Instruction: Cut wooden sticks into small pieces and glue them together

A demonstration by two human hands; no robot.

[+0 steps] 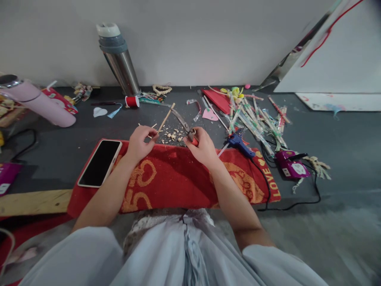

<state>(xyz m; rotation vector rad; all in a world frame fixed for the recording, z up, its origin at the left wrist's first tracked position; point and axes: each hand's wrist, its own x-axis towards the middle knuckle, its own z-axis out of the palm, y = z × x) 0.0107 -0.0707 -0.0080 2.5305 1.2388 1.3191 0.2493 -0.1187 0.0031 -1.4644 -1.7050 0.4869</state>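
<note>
My left hand [143,141] pinches a thin wooden stick [165,119] that slants up and to the right; it looks like a disposable chopstick. In my right hand [204,147] is a pair of pliers or cutters [182,120] with red grips. Their metal jaws reach toward the stick's upper end; whether they touch it I cannot tell. Between my hands, small cut wood pieces [172,136] lie scattered on the dark table. Under my forearms a red towel [178,174] with orange patterns covers the table's front edge.
On the towel's left lies a phone [99,163]. A blue glue gun [240,143] with a black cord rests at the right, before a heap of wrapped sticks [253,117]. A steel thermos [119,59], red thread spool [132,101] and pink bottle [41,101] are at the left.
</note>
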